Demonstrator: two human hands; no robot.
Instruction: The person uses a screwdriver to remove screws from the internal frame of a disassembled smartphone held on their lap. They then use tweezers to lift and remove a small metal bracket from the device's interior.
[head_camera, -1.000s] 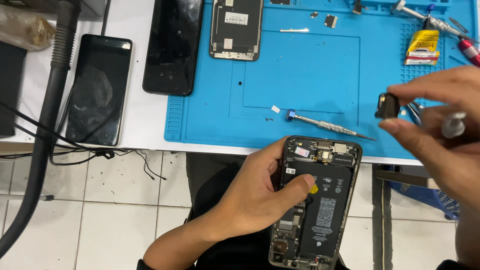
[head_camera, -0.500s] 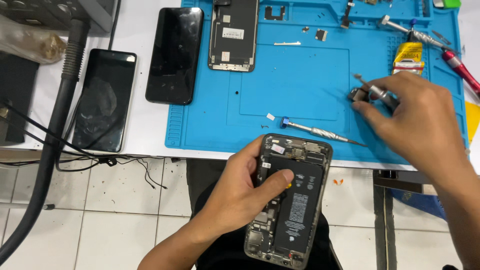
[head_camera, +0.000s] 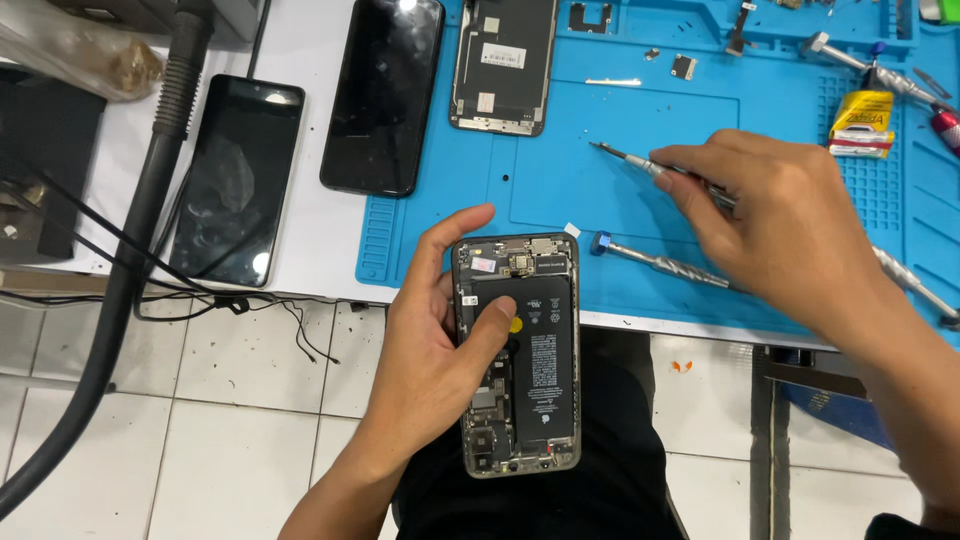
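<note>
I see my left hand (head_camera: 430, 350) holding the opened dark smartphone with its back cover off (head_camera: 520, 355), so the black battery and small circuit parts are visible. The fingers wrap the left edge of the phone, and the thumb lies across the battery, touching it near a small yellow spot. The phone is upright in the hand, just below the front edge of the blue silicone work mat (head_camera: 560, 170), above my lap and the white tiled floor (head_camera: 200, 400).

My right hand (head_camera: 780, 225) is over the mat, closed in a narrow pinch around a thin silver precision screwdriver (head_camera: 625, 158). Its tip points to the left and stays in the air above the mat; the handle is hidden under the hand. Just below this hand, a second silver screwdriver with a blue cap (head_camera: 650, 260) lies flat on the mat, near the top of the phone.

Farther up on the mat lies a detached phone screen, back side up (head_camera: 500, 60). To the left, on the white table (head_camera: 310, 230), two black phones (head_camera: 235, 180) (head_camera: 385, 95) lie with their glass up. A thick grey hose (head_camera: 130, 260) crosses the left side.
</note>
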